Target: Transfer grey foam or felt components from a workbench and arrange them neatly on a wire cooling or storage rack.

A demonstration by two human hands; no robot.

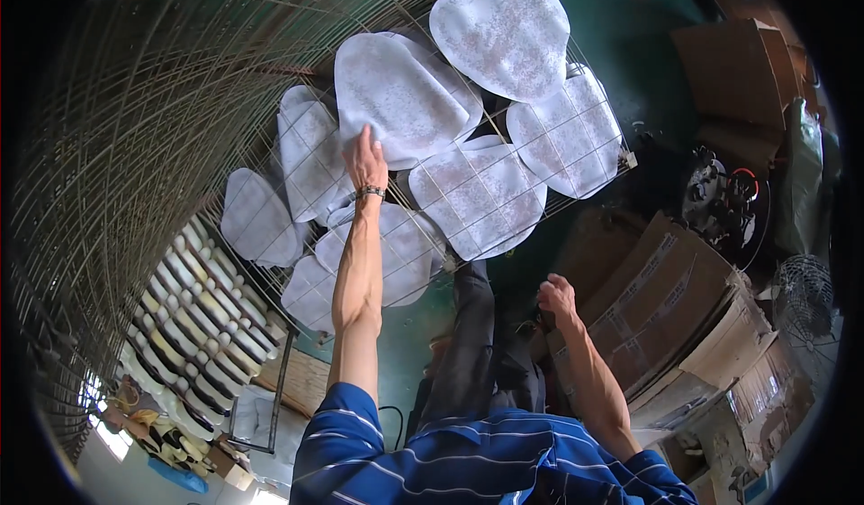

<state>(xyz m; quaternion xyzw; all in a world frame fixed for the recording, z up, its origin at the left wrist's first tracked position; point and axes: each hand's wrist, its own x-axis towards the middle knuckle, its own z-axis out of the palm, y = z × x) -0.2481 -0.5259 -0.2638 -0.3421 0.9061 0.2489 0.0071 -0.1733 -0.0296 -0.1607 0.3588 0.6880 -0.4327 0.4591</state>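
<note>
My left hand (364, 161), with a dark bracelet at its wrist, reaches forward to the lower left edge of a large, rounded, white speckled pad (396, 91). Its fingers are closed at that edge, and soft folds run across the pad. This pad overlaps others on a wire rack (630, 159). Nearby lie more such pads, among them one at the far end (500, 37) and one at the near side (477, 201). Off to the right, away from the rack, my right hand (558, 296) hangs with curled fingers; whatever may be inside them is hidden.
Stacked wire racks (117, 145) rise along the left. Below them stand rows of white and dark rounded pieces (202, 311). Cardboard boxes (666, 307) crowd the right side, near a wire fan cage (804, 296). The floor (598, 28) is green.
</note>
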